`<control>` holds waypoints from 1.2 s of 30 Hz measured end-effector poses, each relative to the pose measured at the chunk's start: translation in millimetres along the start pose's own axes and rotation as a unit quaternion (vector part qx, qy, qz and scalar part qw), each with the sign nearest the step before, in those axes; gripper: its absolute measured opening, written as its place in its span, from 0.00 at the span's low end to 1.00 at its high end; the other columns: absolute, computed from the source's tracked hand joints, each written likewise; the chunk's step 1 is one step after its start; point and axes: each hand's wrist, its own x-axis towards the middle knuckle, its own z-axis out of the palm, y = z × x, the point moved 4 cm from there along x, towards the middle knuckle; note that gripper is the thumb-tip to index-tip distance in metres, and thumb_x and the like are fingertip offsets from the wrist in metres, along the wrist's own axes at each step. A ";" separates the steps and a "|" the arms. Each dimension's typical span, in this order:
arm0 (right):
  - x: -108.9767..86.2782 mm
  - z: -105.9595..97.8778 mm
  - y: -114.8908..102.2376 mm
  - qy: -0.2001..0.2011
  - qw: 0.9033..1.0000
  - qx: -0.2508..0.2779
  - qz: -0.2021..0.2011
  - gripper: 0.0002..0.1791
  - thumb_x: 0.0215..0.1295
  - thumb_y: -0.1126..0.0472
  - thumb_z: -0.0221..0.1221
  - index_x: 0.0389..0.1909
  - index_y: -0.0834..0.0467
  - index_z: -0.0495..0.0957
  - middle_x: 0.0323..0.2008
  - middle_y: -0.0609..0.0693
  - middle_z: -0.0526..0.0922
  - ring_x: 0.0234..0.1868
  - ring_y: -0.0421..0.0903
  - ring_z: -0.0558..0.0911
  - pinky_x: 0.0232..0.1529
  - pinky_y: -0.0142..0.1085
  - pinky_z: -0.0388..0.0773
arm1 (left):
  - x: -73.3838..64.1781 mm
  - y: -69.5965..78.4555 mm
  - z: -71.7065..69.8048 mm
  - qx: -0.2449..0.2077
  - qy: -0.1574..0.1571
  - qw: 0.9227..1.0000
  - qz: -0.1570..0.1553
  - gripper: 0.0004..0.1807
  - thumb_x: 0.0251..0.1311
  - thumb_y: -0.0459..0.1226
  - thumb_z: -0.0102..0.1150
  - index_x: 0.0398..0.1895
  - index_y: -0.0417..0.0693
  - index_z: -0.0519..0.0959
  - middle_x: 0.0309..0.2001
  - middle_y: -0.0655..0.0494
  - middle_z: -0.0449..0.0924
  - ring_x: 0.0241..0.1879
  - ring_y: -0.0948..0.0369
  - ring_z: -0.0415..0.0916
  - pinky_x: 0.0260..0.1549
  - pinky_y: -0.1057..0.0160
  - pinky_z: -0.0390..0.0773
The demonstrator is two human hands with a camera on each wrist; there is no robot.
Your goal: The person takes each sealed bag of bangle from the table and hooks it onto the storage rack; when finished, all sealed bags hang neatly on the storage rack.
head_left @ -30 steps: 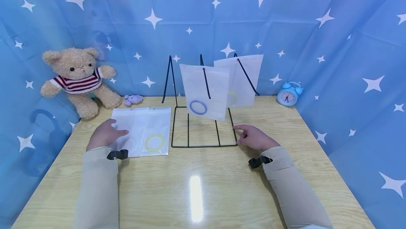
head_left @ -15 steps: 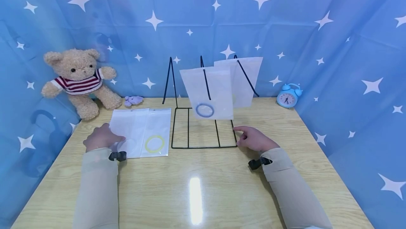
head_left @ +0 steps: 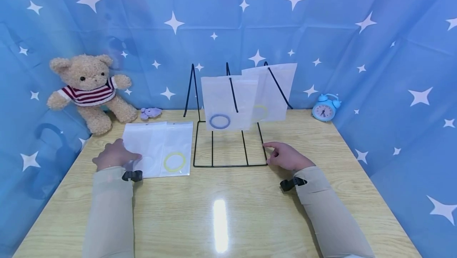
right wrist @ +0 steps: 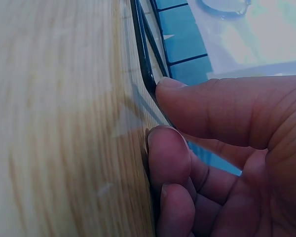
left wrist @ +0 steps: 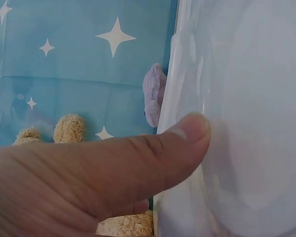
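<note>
Two white zip plastic bags lie overlapping at the left. The upper, left-hand plastic bag (head_left: 143, 141) shows a faint pale ring; the other plastic bag (head_left: 178, 137) has a yellow ring. My left hand (head_left: 116, 155) pinches the left bag's edge, thumb (left wrist: 172, 143) on top; its other fingertips are mostly hidden. A black wire display rack (head_left: 223, 166) stands mid-table. My right hand (head_left: 287, 156) holds its front right corner, with the thumb (right wrist: 207, 106) on the wire and the fingers curled below. A bag with a blue ring (head_left: 228, 99) hangs from the middle hook.
Another bag with a yellow ring (head_left: 278, 87) hangs on the right hook, partly behind the middle bag. Behind the left bags are a teddy bear (head_left: 89, 91) and a small purple toy (head_left: 150, 113). A blue alarm clock (head_left: 324, 109) stands at the back right.
My left hand has moved slightly left and down to the bag's edge, and that bag has shifted a little left. The middle hanging bag swings. My right hand stays at the rack.
</note>
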 end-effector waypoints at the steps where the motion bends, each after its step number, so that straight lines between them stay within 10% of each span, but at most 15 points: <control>1: 0.0 -0.1 0.0 0.000 1.000 0.000 -0.001 0.37 0.70 0.62 0.67 0.79 0.56 0.68 0.32 0.53 0.79 0.28 0.49 0.73 0.29 0.40 0.70 | 0.3 -0.3 0.0 0.002 0.000 1.000 0.002 0.62 0.59 0.58 0.70 0.80 0.26 0.49 0.73 0.16 0.53 0.68 0.19 0.57 0.63 0.17 0.53; 13: 2.8 0.3 3.0 0.003 1.000 -0.008 -0.008 0.37 0.69 0.61 0.68 0.78 0.56 0.68 0.33 0.53 0.80 0.31 0.49 0.76 0.34 0.40 0.74 | 2.1 -0.1 -1.5 -0.009 0.007 1.000 0.013 0.45 0.67 0.45 0.62 0.80 0.32 0.56 0.77 0.24 0.56 0.71 0.19 0.54 0.65 0.15 0.47; 24: 3.0 -0.3 2.5 0.001 1.000 -0.009 -0.014 0.38 0.69 0.61 0.68 0.78 0.57 0.68 0.32 0.52 0.80 0.31 0.49 0.76 0.34 0.41 0.73 | 4.6 0.0 -8.0 -0.116 -0.011 0.992 0.039 0.30 0.72 0.30 0.36 0.77 0.32 0.62 0.76 0.24 0.56 0.67 0.32 0.62 0.64 0.28 0.68; 36: 4.1 0.6 3.8 0.002 1.000 -0.009 -0.003 0.38 0.69 0.60 0.68 0.78 0.55 0.68 0.34 0.53 0.80 0.32 0.49 0.76 0.33 0.41 0.73 | 2.9 6.0 -8.3 -0.167 -0.018 0.982 0.083 0.33 0.69 0.28 0.32 0.77 0.37 0.66 0.82 0.29 0.48 0.78 0.30 0.49 0.71 0.24 0.56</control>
